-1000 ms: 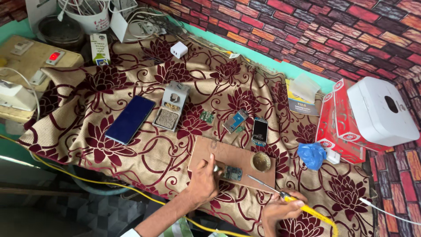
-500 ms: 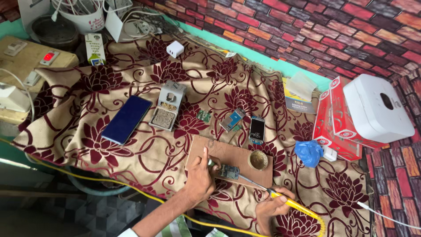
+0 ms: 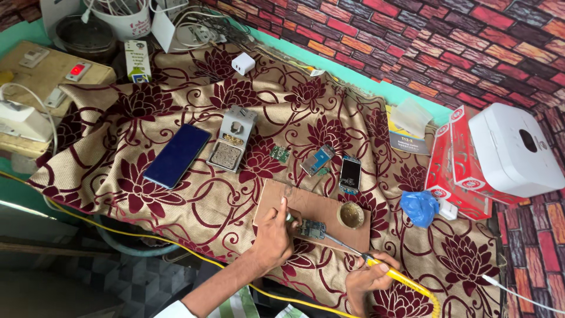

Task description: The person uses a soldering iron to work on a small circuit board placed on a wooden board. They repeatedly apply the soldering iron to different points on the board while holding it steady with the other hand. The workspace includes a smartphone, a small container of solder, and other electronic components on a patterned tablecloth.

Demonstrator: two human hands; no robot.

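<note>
A small green circuit board (image 3: 312,229) lies on a brown wooden board (image 3: 318,207), pinned at its edge by the left hand's (image 3: 274,237) fingertips. The right hand (image 3: 369,278), fingers pinched round a yellow-handled soldering iron (image 3: 376,267), touches its thin metal tip to the board. A round brass tin (image 3: 351,215) sits just beyond, on a flowered maroon-and-gold cloth (image 3: 194,206) beside a brick-patterned wall (image 3: 424,41).

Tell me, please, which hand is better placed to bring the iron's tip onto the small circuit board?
Probably the right hand: it grips the yellow soldering iron, whose tip points at the small circuit board. The left hand is busy, pressing down beside the board on the wooden board.
</note>
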